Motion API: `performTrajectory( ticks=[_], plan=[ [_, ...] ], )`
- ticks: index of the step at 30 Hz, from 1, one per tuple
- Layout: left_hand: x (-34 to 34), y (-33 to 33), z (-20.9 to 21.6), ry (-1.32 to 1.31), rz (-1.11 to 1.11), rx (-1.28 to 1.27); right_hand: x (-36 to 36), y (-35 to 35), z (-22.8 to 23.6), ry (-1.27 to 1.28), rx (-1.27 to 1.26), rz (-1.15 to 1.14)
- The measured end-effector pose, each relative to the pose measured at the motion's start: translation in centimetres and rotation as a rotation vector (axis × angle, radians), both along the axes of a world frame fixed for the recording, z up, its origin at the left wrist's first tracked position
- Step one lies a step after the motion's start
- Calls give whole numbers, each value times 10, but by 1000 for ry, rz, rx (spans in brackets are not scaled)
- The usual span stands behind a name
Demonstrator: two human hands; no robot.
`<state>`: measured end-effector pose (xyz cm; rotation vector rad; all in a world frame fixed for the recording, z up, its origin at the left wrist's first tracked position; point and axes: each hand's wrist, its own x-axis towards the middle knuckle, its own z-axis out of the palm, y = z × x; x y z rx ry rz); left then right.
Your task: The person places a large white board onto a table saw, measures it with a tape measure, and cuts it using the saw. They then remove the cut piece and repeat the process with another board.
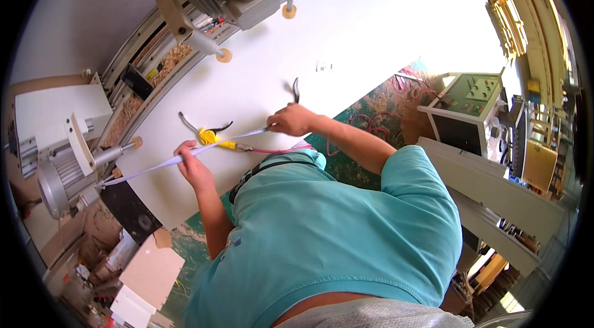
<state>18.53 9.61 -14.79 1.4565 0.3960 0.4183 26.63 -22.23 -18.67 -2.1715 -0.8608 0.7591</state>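
A long, thin, pale lavender strip [153, 168] of unclear material stretches over the near side of a large, flat, white panel [346, 28]. Its long axis slants from the panel's left end, beside a silver, ribbed, cylindrical motor [54, 188], rightward and slightly away from the person.

The bare left hand [197, 168], at the panel's near edge, is closer to the strip's middle, its fingers curled and pinching it. The bare right hand [291, 119], above the panel and farther right, closes its fingers on the strip's right end. A dark, slim, curved handle [296, 90] shows just beyond it; whether the hand holds this cannot be told.

A yellow tool with black arms [208, 137] rests on the panel, between the hands.
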Motion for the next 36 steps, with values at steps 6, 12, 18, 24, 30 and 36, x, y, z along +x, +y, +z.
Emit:
performTrajectory(
  ticks=[6,12,18,24,30,36],
  plan=[
    [16,-81,-8,101,-880,23,-55,78,17,-135,552,-347],
    [26,-81,-44,756,-1072,69,-46,33,12,34,579,-819],
    [35,-15,-41,795,-997,305,112,-131,-25,107,742,-1631],
    [67,3,-40,738,-879,806,244,-314,-49,-76,542,-1830],
    [171,-109,-47,748,-836,1111,209,-244,-103,-633,-10,-1693],
    [230,-160,-54,821,-859,1218,164,-186,-83,-761,-59,-1296]
  ],
)
